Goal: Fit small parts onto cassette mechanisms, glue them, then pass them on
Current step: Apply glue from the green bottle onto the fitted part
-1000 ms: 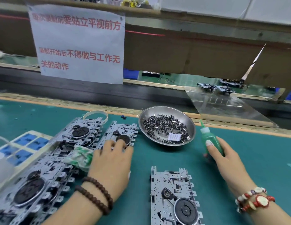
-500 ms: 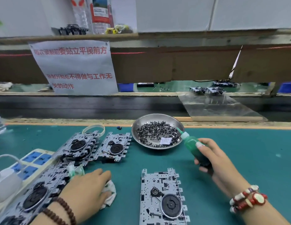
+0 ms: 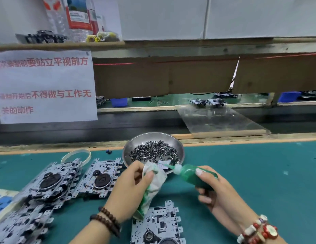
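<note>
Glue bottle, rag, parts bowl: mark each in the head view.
glue bottle (image 3: 192,175): head view, on its green body, in the right hand.
rag (image 3: 156,178): head view, on the white cloth by the left thumb.
parts bowl (image 3: 179,146): head view, on the bare steel rim.

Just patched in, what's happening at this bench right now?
A person is at a cassette assembly bench. The right hand grips a green glue bottle, nozzle pointed at a stained rag that the left hand pinches, seemingly wiping the tip. One cassette mechanism lies below the hands, others are stacked at left, and a metal bowl of small parts sits behind.
</note>
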Demonstrator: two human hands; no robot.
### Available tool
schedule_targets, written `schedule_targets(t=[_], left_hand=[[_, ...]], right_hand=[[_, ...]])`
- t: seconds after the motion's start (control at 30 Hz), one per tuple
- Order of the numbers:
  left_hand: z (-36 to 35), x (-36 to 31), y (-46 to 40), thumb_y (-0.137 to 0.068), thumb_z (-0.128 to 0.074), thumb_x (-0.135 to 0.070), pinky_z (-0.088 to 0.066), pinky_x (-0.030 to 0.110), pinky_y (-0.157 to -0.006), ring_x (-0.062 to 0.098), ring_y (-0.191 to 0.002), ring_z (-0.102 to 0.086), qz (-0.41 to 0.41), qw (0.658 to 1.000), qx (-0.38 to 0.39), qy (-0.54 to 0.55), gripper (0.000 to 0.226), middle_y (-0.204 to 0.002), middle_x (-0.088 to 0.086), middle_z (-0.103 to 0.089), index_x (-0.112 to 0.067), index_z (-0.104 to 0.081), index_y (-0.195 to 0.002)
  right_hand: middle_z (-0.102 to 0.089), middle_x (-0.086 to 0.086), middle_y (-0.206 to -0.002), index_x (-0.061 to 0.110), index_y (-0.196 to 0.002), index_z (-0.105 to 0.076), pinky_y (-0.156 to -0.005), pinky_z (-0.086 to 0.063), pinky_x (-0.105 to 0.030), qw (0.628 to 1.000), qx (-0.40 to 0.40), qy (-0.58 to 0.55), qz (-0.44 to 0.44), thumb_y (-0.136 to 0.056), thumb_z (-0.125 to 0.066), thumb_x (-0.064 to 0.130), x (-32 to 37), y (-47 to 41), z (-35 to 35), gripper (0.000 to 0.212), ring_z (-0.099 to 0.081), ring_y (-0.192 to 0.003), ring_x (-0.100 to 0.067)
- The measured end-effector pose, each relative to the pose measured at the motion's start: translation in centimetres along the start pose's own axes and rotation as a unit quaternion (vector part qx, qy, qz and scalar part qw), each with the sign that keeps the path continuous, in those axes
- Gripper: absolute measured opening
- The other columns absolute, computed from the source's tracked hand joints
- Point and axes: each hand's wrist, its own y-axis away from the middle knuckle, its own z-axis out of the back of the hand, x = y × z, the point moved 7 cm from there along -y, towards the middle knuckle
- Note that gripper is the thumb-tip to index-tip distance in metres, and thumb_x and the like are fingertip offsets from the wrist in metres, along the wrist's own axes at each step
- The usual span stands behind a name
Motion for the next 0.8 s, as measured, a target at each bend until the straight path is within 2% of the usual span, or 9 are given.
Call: schedule_targets(t=[0.1, 0.23, 0.33, 0.47, 0.53, 0.6, 0.63, 0.8], left_hand=[[-0.8, 1.1, -0.1, -0.09, -0.054, -0.016, -0.056, 0.033, -0.067, 0.022, -0.077, -0.069, 0.037, 0.993, 0.042, 0.109, 0.005, -0.086, 0.004, -0.072, -0.012, -0.057, -0.092], [-1.5, 1.8, 0.0, -0.089, -0.051, -0.006, -0.054, 0.023, -0.06, 0.021, -0.081, -0.071, 0.069, 0.963, 0.084, 0.247, 0.016, -0.093, 0.005, -0.073, -0.012, -0.06, -0.101], [-1.7, 2.0, 0.0, -0.088, -0.049, 0.002, -0.054, 0.021, -0.064, 0.02, -0.086, -0.07, 0.069, 0.948, 0.11, 0.29, 0.025, -0.098, 0.006, -0.073, -0.012, -0.063, -0.104], [-1.8, 1.9, 0.2, -0.078, -0.061, -0.005, -0.053, 0.02, -0.066, 0.018, -0.083, -0.07, 0.052, 0.946, 0.135, 0.29, 0.021, -0.096, 0.007, -0.073, -0.014, -0.073, -0.092], [-1.9, 1.7, 0.4, -0.073, -0.065, -0.012, -0.053, 0.021, -0.065, 0.017, -0.08, -0.07, 0.047, 0.949, 0.142, 0.276, 0.019, -0.094, 0.007, -0.073, -0.015, -0.073, -0.09], [-1.9, 1.7, 0.5, -0.076, -0.066, -0.01, -0.054, 0.022, -0.064, 0.018, -0.079, -0.07, 0.039, 0.959, 0.137, 0.245, 0.016, -0.092, 0.006, -0.073, -0.015, -0.072, -0.091], [-1.8, 1.7, 0.5, -0.079, -0.066, -0.009, -0.055, 0.023, -0.065, 0.018, -0.079, -0.07, 0.034, 0.964, 0.131, 0.229, 0.015, -0.091, 0.005, -0.073, -0.016, -0.072, -0.09], [-1.3, 1.5, 0.5, -0.079, -0.067, -0.012, -0.057, 0.032, -0.073, 0.019, -0.08, -0.069, -0.005, 0.984, 0.081, 0.161, 0.019, -0.086, 0.0, -0.073, -0.029, -0.072, -0.086]], right_hand=[[-0.054, 0.004, -0.061, 0.011, -0.076, -0.056, -0.036, -0.027, -0.013, 1.0, 0.003, 0.023, -0.004, -0.062, -0.067, 0.022, -0.2, -0.1, -0.2, 0.021, -0.039, -0.047, -0.004], [-0.052, 0.002, -0.063, 0.009, -0.078, -0.057, -0.037, -0.026, -0.014, 0.996, -0.017, 0.085, -0.017, -0.056, -0.07, 0.028, -0.7, -0.3, 0.2, 0.032, -0.036, -0.049, -0.005], [-0.052, 0.003, -0.061, 0.007, -0.082, -0.056, -0.036, -0.027, -0.014, 0.994, -0.029, 0.1, -0.016, -0.056, -0.07, 0.028, -0.8, -0.5, 0.5, 0.036, -0.037, -0.047, -0.004], [-0.055, 0.003, -0.063, 0.008, -0.084, -0.059, -0.036, -0.028, -0.014, 0.996, -0.051, 0.074, -0.014, -0.052, -0.071, 0.025, -1.0, -0.6, 0.7, 0.039, -0.037, -0.046, -0.001], [-0.058, 0.003, -0.062, 0.008, -0.076, -0.063, -0.035, -0.031, -0.013, 0.998, -0.054, 0.036, -0.007, -0.053, -0.07, 0.02, -0.9, -0.6, 0.4, 0.027, -0.04, -0.043, 0.0], [-0.061, 0.003, -0.06, 0.009, -0.065, -0.07, -0.036, -0.035, -0.013, 0.999, -0.05, -0.019, -0.005, -0.057, -0.067, 0.014, -1.0, -0.5, 0.0, 0.009, -0.045, -0.041, 0.0], [-0.062, 0.002, -0.06, 0.009, -0.064, -0.072, -0.037, -0.038, -0.013, 0.998, -0.048, -0.041, -0.006, -0.06, -0.065, 0.012, -1.1, -0.5, -0.1, 0.009, -0.048, -0.042, 0.0], [-0.064, 0.002, -0.069, 0.009, -0.088, -0.063, -0.044, -0.044, -0.015, 0.998, -0.058, -0.034, -0.012, -0.058, -0.068, 0.019, -1.5, -0.4, 0.0, 0.032, -0.053, -0.051, -0.001]])
